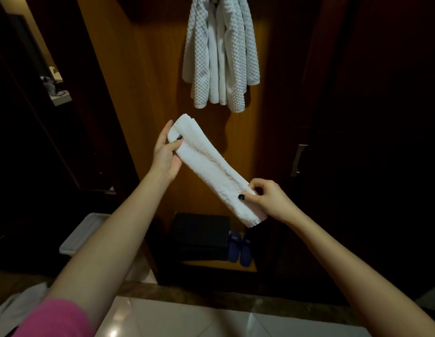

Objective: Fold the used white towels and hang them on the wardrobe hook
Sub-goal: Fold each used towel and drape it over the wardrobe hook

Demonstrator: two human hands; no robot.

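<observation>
Folded towel (211,166) is held in the air in front of the wardrobe panel (150,81), mid-frame. Its long axis runs from 10 o'clock down to 4 o'clock.

Left hand (164,156) has the upper end: thumb on top, fingers behind, grip closed on the cloth. Right hand (270,198) has the lower end: thumb and curled fingers pinch the edge, so that grip is closed on the cloth too. A short tail hangs past it.

The towel looks like a narrow, thick, multi-layer strip of plush white terry with a lengthwise crease. It is fairly taut between the hands, with little sag.

Hung towels (220,57) sit at 12 o'clock from the strip, well above it. The hook itself is lost behind the cloth at the top edge, so it cannot be placed exactly. The left hand is the nearer one to it.

Judgement: folding looks nearly done. The next step is likely to bring the ends together or lift the strip toward 12 o'clock, upper end leading. The risk is layers slipping apart if either pinch loosens.
</observation>
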